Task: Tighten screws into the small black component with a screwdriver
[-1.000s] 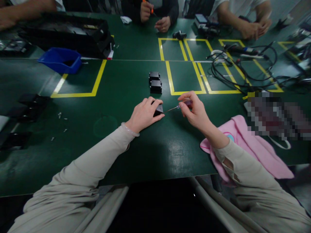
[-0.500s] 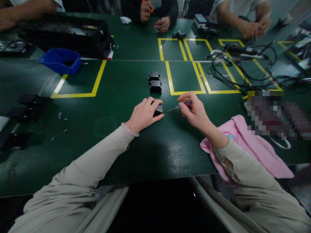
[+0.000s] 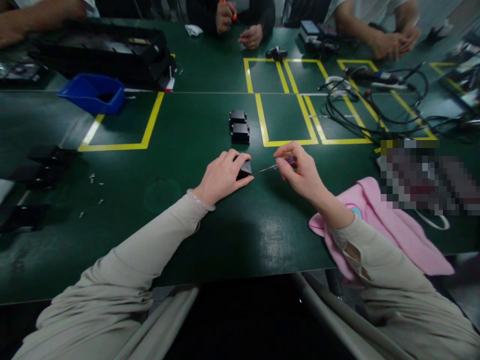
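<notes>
My left hand (image 3: 224, 173) is closed over a small black box-shaped part (image 3: 245, 170) on the green table, its fingers covering much of it. A screwdriver (image 3: 288, 160) with a purplish handle lies in the grip of my right hand (image 3: 298, 169). Its thin shaft points left, and the tip reaches the near right side of the black part by my left thumb; whether it sits in a screw is too small to tell. Just beyond my left hand stand two similar black parts (image 3: 240, 132), one behind the other.
Loose screws (image 3: 100, 201) and more black parts (image 3: 41, 167) lie at left. Behind them are a blue scoop bin (image 3: 93, 95) and a long black tray (image 3: 153, 65). A pink cloth (image 3: 378, 215) lies under my right forearm, cables (image 3: 375, 125) beyond. Co-workers' hands (image 3: 252, 37) rest across the table.
Hardly anything differs. Both hands, the screwdriver and the black part keep their places, with only a slight shift in the screwdriver handle's look within my right fingers.
</notes>
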Demonstrator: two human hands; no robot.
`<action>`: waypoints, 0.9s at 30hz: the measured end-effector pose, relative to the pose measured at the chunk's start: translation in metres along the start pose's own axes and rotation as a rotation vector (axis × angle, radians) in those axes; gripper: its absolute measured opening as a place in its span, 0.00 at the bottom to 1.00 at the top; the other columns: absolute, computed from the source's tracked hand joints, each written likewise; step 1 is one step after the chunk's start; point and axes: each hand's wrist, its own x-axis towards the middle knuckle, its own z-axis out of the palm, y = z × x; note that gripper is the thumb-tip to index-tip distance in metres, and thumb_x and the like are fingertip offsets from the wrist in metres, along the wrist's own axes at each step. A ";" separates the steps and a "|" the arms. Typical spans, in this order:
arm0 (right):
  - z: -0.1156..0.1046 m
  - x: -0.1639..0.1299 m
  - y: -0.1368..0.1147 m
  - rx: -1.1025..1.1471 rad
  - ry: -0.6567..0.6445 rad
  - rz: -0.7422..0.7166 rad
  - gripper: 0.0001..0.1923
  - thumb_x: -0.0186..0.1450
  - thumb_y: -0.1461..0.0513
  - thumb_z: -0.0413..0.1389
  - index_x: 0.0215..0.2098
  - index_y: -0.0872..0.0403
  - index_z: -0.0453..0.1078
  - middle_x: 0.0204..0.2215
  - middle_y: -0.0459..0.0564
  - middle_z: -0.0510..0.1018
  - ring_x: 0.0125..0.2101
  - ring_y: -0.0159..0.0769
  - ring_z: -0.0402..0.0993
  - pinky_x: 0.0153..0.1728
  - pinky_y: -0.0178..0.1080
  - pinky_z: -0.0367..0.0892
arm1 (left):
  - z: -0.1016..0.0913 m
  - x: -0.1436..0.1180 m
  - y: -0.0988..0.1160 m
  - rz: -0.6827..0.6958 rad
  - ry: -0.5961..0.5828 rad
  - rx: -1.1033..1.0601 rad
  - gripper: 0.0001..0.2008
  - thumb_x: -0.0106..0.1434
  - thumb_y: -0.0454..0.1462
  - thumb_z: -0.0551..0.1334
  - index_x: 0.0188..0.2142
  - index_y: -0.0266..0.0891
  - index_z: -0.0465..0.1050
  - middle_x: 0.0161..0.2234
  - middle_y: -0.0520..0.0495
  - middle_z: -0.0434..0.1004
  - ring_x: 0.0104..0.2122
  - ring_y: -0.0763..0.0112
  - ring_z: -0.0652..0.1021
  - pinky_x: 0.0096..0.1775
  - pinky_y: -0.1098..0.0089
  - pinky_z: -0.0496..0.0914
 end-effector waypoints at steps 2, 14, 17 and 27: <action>0.000 0.000 0.001 -0.009 -0.008 0.007 0.11 0.74 0.52 0.56 0.40 0.50 0.67 0.27 0.43 0.71 0.27 0.32 0.71 0.28 0.37 0.63 | 0.000 0.000 0.000 0.000 0.004 -0.001 0.24 0.71 0.48 0.62 0.61 0.40 0.66 0.53 0.39 0.74 0.49 0.55 0.75 0.45 0.61 0.72; 0.000 0.000 0.001 0.012 -0.008 0.020 0.12 0.74 0.50 0.56 0.42 0.49 0.66 0.28 0.43 0.71 0.26 0.32 0.70 0.26 0.37 0.62 | 0.000 0.000 0.000 -0.004 0.003 -0.012 0.23 0.71 0.48 0.63 0.60 0.42 0.66 0.53 0.39 0.73 0.50 0.55 0.75 0.45 0.61 0.72; 0.000 0.000 0.001 0.003 -0.022 0.018 0.12 0.74 0.51 0.55 0.40 0.50 0.66 0.26 0.42 0.71 0.25 0.31 0.70 0.27 0.37 0.61 | -0.001 0.000 0.000 -0.005 0.000 -0.007 0.23 0.71 0.48 0.62 0.60 0.41 0.66 0.53 0.39 0.74 0.50 0.55 0.75 0.45 0.61 0.72; 0.000 0.000 0.000 0.023 -0.016 0.014 0.14 0.73 0.49 0.56 0.41 0.50 0.66 0.27 0.42 0.71 0.25 0.31 0.70 0.27 0.37 0.62 | 0.000 0.000 0.000 -0.009 -0.007 -0.007 0.23 0.71 0.48 0.62 0.61 0.42 0.66 0.53 0.39 0.73 0.50 0.55 0.75 0.45 0.62 0.72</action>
